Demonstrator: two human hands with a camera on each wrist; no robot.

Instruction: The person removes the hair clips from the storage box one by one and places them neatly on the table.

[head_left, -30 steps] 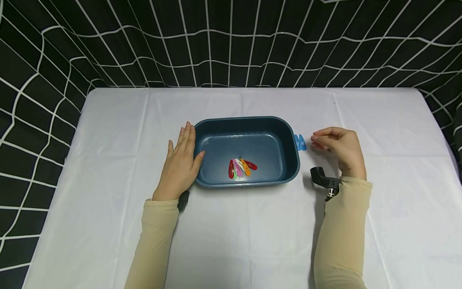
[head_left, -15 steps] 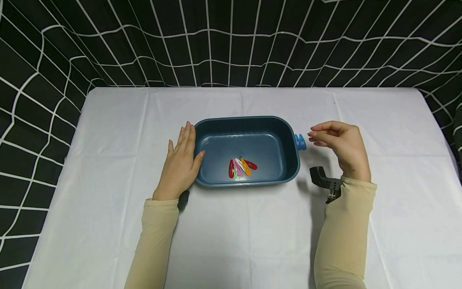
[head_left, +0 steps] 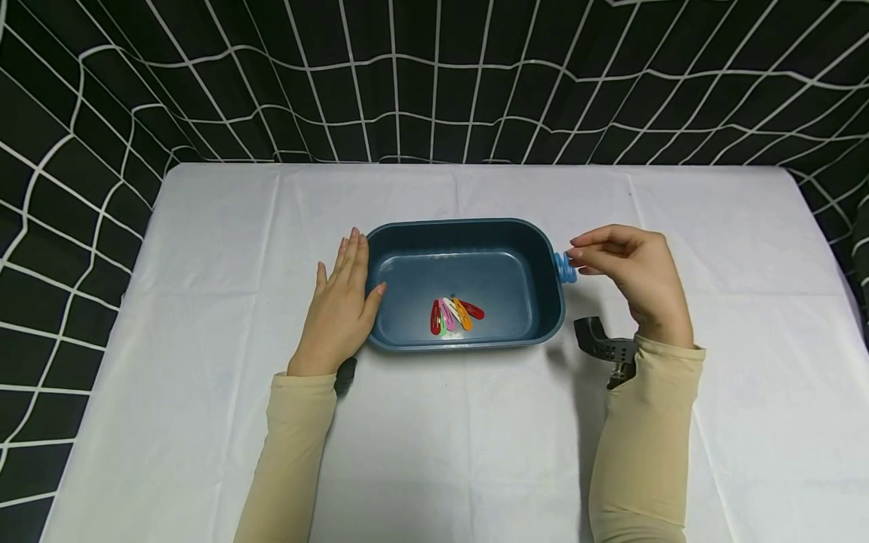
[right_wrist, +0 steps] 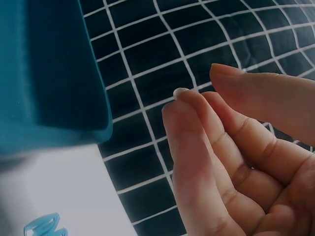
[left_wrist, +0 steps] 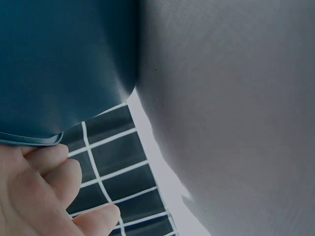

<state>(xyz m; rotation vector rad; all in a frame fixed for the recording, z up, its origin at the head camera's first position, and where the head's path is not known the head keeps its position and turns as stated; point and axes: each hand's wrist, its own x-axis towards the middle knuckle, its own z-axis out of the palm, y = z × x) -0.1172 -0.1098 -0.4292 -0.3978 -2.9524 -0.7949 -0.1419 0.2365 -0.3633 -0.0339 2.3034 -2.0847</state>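
Observation:
A dark blue plastic basin (head_left: 400,264) stands on the table, with several snap hair clips (head_left: 449,311) in red, pink, green, white and orange lying on its floor. My left hand (head_left: 339,309) rests along the basin's left rim, fingers straight and thumb lying over the edge. Fingers touching the rim (left_wrist: 32,140) also show in the left wrist view. Blue hair clips (head_left: 565,273) lie on the cloth against the basin's right side. Over them hovers my right hand (head_left: 634,271); in the right wrist view its thumb and fingertips are apart, holding nothing, above a blue clip (right_wrist: 45,226).
A white cloth (head_left: 421,437) covers the table. Black fabric with a white grid (head_left: 462,90) hangs behind the far edge and down the sides. A black wrist mount (head_left: 606,348) juts from the right sleeve.
My right hand has moved left, bringing its fingertips over the blue clips beside the basin. The left hand, the basin and the clips have stayed in place.

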